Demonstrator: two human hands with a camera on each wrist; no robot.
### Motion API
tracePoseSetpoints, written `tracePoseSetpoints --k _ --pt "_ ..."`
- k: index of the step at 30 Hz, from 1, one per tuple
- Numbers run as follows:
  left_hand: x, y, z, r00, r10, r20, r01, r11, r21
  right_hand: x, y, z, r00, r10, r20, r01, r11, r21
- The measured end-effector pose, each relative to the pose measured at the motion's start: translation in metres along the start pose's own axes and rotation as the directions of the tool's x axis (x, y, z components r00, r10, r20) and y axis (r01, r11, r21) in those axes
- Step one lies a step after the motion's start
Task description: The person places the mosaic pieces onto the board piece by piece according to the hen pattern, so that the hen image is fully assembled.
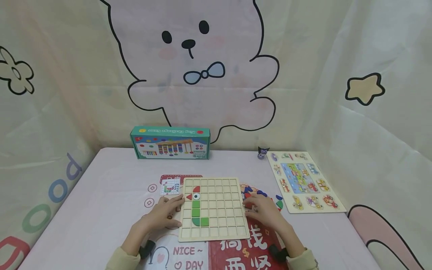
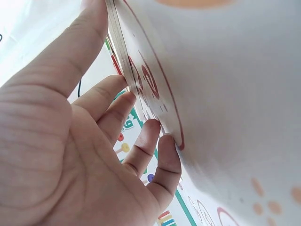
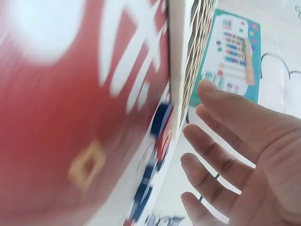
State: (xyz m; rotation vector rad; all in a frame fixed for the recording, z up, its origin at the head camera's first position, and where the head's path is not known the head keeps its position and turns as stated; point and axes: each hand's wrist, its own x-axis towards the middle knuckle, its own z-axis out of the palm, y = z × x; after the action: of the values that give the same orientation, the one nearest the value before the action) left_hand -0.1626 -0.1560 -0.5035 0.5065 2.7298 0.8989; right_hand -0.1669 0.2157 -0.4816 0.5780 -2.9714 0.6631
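A wooden grid board (image 1: pixel 222 210) lies on the table in front of me. Down its left part run a red rounded piece (image 1: pixel 197 189), a red triangle (image 1: pixel 189 197), an eye tile (image 1: pixel 196 196), several green squares (image 1: pixel 195 212) and a green rounded piece (image 1: pixel 196 221). My left hand (image 1: pixel 162 214) rests at the board's left edge, thumb and fingertips against it, as the left wrist view also shows. Beside the right edge is my right hand (image 1: pixel 264 212), fingers spread and slightly bent, holding nothing. Loose blue pieces (image 1: pixel 261 193) lie partly hidden behind it.
A pattern card (image 1: pixel 170 186) sits by the board's upper left corner. Behind stands a green game box (image 1: pixel 170 143). At the right lie a picture puzzle board (image 1: pixel 305 182) and a small dark figurine (image 1: pixel 262 153). A printed red-and-white mat (image 1: pixel 236 258) extends under the board.
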Motion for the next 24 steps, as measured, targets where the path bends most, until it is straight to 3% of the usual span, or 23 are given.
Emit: tracePoseSetpoints --k 6,14,24 --pt "0.000 -0.001 0.000 1.000 -0.002 0.001 0.002 1.000 -0.004 -0.004 0.019 -0.009 0.997 0.071 0.002 -0.071 0.997 -0.038" --pt "0.001 -0.002 -0.001 1.000 0.009 0.003 -0.009 1.000 -0.002 -0.008 0.051 -0.021 0.997 0.076 0.015 -0.074 0.995 -0.067" --pt "0.001 -0.002 -0.001 1.000 0.018 0.006 -0.018 1.000 -0.007 -0.016 0.075 -0.034 0.997 0.078 0.012 -0.077 0.990 -0.116"
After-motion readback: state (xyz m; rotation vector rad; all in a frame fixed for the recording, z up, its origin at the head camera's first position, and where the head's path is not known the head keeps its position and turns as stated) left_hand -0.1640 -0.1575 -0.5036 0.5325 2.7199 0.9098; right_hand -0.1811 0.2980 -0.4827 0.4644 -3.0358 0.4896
